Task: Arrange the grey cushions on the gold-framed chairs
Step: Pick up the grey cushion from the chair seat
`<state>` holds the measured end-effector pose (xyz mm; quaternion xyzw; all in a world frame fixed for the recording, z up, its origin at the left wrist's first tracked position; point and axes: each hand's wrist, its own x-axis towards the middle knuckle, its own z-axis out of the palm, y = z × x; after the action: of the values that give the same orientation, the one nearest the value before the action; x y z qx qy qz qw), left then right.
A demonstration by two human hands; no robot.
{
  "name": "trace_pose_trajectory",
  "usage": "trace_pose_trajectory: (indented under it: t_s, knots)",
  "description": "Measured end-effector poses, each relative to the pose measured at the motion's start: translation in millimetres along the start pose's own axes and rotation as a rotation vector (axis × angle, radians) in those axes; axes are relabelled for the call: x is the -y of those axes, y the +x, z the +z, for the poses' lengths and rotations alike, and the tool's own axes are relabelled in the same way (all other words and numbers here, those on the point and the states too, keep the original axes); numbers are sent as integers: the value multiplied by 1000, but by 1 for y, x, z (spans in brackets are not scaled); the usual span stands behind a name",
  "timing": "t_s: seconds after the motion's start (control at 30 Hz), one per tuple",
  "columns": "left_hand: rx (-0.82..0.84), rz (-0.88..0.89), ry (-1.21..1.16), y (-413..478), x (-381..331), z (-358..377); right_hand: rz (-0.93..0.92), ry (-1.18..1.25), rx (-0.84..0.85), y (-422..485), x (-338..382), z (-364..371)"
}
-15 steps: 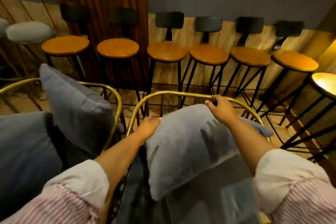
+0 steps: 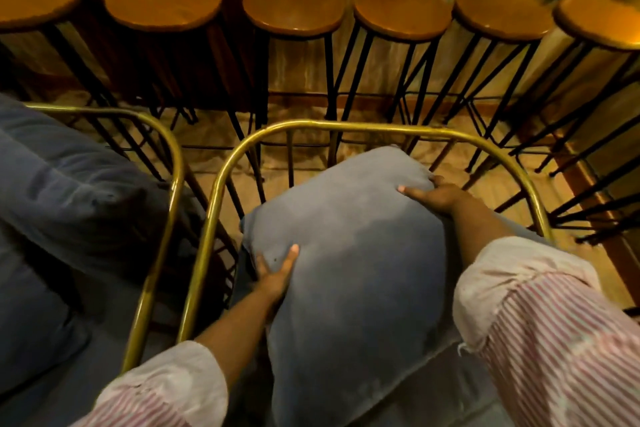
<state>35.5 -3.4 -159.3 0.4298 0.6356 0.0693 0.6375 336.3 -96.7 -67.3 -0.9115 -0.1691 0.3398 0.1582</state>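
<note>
A grey cushion (image 2: 349,253) lies tilted inside the gold-framed chair (image 2: 346,126) in front of me. My left hand (image 2: 277,274) grips its lower left edge, thumb on top. My right hand (image 2: 436,196) grips its upper right corner near the chair's back rail. To the left stands a second gold-framed chair (image 2: 173,163) holding another grey cushion (image 2: 69,191) that leans against its frame.
A row of round wooden bar stools (image 2: 294,7) on black metal legs stands along the wooden wall just behind the chairs. Their legs (image 2: 408,87) cross close behind the chair's back rail. Tan floor shows between them.
My view has tipped downward and closer. Both hands slid down with the cushion, from the top rail to lower inside the chair; the left hand now holds its lower left edge.
</note>
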Motion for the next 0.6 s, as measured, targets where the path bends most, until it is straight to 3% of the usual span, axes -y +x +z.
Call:
trace_pose_trajectory:
  t_s: [0.2, 0.4, 0.6]
  knots:
    - [31, 116, -119, -5, 19, -3, 118, 221, -2, -12, -48, 3]
    - [22, 193, -165, -28, 21, -13, 31, 195, -184, -55, -79, 19]
    - [40, 430, -217, -93, -8, -25, -68, 552, -284, -137, -106, 4]
